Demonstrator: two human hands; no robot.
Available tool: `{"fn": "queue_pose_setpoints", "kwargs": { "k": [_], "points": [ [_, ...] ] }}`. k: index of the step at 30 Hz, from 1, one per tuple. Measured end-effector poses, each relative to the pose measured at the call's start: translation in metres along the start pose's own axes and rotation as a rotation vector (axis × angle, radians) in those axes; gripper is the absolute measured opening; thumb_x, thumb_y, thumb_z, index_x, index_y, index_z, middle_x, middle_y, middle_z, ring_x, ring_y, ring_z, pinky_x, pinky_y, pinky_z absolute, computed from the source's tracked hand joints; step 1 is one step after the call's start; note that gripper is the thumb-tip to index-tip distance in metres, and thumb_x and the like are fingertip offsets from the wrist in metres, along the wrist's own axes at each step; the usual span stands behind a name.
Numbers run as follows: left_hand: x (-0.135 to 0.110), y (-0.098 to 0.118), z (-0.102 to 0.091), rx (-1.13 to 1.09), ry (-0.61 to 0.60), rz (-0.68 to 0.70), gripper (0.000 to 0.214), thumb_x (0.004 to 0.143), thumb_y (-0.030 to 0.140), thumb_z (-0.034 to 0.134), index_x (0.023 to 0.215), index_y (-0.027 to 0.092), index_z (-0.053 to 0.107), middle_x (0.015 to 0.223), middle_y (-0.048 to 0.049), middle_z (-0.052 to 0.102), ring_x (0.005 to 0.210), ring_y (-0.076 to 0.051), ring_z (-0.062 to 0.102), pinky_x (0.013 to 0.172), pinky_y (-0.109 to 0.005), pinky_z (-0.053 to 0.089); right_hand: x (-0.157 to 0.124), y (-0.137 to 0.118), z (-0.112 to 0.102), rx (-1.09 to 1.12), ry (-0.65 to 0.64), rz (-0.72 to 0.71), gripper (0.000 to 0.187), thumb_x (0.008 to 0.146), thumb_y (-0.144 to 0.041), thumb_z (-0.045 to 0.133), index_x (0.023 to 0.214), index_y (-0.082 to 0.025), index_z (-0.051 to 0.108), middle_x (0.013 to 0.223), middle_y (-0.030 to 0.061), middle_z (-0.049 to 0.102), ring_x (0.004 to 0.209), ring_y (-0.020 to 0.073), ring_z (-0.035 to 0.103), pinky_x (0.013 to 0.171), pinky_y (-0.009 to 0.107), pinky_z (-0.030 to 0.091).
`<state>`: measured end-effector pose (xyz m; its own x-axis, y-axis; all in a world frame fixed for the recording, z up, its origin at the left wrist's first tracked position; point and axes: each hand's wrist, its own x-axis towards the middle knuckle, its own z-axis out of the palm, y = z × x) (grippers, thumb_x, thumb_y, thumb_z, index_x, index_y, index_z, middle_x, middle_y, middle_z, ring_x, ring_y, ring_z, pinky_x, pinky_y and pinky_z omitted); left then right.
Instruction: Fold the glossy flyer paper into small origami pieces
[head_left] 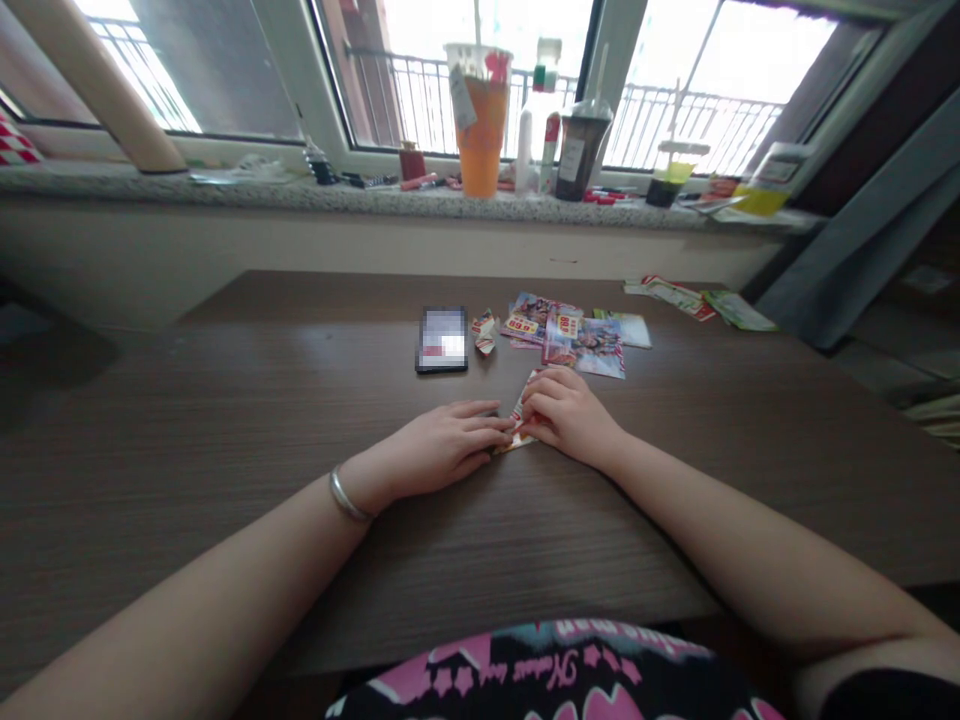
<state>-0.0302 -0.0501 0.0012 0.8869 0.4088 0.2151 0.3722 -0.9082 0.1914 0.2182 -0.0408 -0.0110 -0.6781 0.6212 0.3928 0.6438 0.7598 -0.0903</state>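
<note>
A folded piece of printed paper (519,437), white with red and orange, lies on the table between my two hands. My left hand (442,447) rests flat with its fingers stretched out, the tips touching the paper's left edge. Over the paper's right side, my right hand (571,418) is closed with bent fingers, pinching or pressing the paper; its fingertips are partly hidden. Just beyond the hands are a small crumpled folded paper piece (485,333) and several colourful printed flyers (583,343) that overlap one another.
A phone-like device (442,340) with a blurred screen lies left of the flyers on the brown wooden table (262,400). More printed papers (739,310) lie at the far right corner. On the windowsill stand a tall orange drink cup (480,135), a dark cup (577,150) and bottles.
</note>
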Motion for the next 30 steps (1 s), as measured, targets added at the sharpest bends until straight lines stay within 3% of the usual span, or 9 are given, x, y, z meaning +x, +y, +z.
{"fn": "queue_pose_setpoints", "kwargs": {
  "k": [4,8,13,18,30],
  "points": [
    [0.0,0.002,0.002,0.046,0.001,-0.002,0.038,0.09,0.017,0.056,0.128,0.023,0.057,0.136,-0.0035,0.057,0.134,-0.024,0.044,0.11,-0.043,0.04,-0.004,-0.002,-0.002,-0.054,0.027,0.042,0.021,0.092,-0.038,0.054,0.094,-0.023,0.068,0.109,0.0068,0.067,0.106,0.0239,0.051,0.098,0.04,0.035],
    [-0.002,0.002,0.003,0.071,0.029,-0.008,0.041,0.089,0.022,0.059,0.13,0.022,0.054,0.136,-0.0061,0.057,0.135,-0.025,0.042,0.111,-0.044,0.039,-0.007,-0.003,-0.004,0.006,-0.037,-0.054,0.023,0.095,-0.035,0.05,0.094,-0.022,0.07,0.1,0.0065,0.069,0.094,0.0208,0.055,0.088,0.035,0.041],
    [-0.001,0.007,0.001,0.081,0.032,-0.023,0.04,0.087,0.024,0.061,0.127,0.019,0.056,0.131,-0.0091,0.059,0.129,-0.026,0.048,0.109,-0.043,0.041,-0.006,-0.003,-0.005,0.064,-0.097,-0.142,0.027,0.097,-0.032,0.044,0.101,-0.024,0.07,0.105,0.0049,0.071,0.097,0.0196,0.057,0.088,0.033,0.043],
    [0.002,0.012,-0.002,0.087,-0.015,-0.057,0.033,0.091,0.025,0.055,0.123,0.018,0.057,0.129,-0.0095,0.059,0.12,-0.024,0.055,0.105,-0.04,0.044,-0.005,-0.004,-0.006,0.06,-0.12,-0.15,0.03,0.098,-0.03,0.042,0.107,-0.025,0.069,0.106,0.0043,0.07,0.098,0.0194,0.058,0.089,0.033,0.044],
    [0.004,0.013,-0.005,0.027,-0.047,-0.069,0.035,0.089,0.025,0.057,0.124,0.019,0.056,0.13,-0.008,0.058,0.12,-0.024,0.054,0.107,-0.039,0.041,-0.007,-0.007,-0.008,0.092,-0.102,-0.111,0.025,0.095,-0.027,0.047,0.101,-0.023,0.071,0.097,0.0069,0.068,0.096,0.0198,0.057,0.087,0.033,0.046]
  ]
}}
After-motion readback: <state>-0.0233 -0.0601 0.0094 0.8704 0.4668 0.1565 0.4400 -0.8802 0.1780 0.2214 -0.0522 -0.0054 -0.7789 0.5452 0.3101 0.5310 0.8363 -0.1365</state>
